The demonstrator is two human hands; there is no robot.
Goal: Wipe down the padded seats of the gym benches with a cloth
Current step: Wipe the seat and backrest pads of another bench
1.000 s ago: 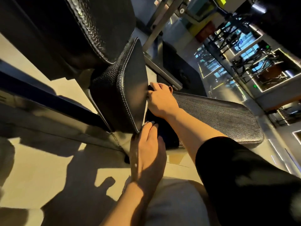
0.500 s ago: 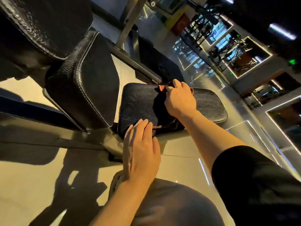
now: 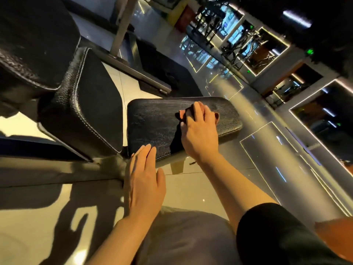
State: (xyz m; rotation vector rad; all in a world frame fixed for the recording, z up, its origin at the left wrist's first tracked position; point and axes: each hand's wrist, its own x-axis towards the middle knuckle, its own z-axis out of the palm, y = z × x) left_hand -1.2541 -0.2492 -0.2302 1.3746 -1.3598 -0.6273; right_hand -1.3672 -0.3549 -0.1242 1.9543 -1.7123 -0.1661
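right hand (image 3: 198, 131) presses a dark cloth (image 3: 181, 116) flat onto the black padded seat (image 3: 152, 123), fingers bent over it, probably so the palm loads the wipe. left hand (image 3: 143, 180) lies with straight fingers, holding nothing, tips on the seat's near edge, likely bracing. angled back pad (image 3: 91, 100) stands just left of the seat, apart by a gap.

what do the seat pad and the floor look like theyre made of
Seat pad: black leather or vinyl, which one is unclear; a pebbled grain with a dull sheen and a stitched seam along the rim suggest it.
Floor: glossy polished tile, probably ceramic or stone; it mirrors the lights and shows thin grout lines.
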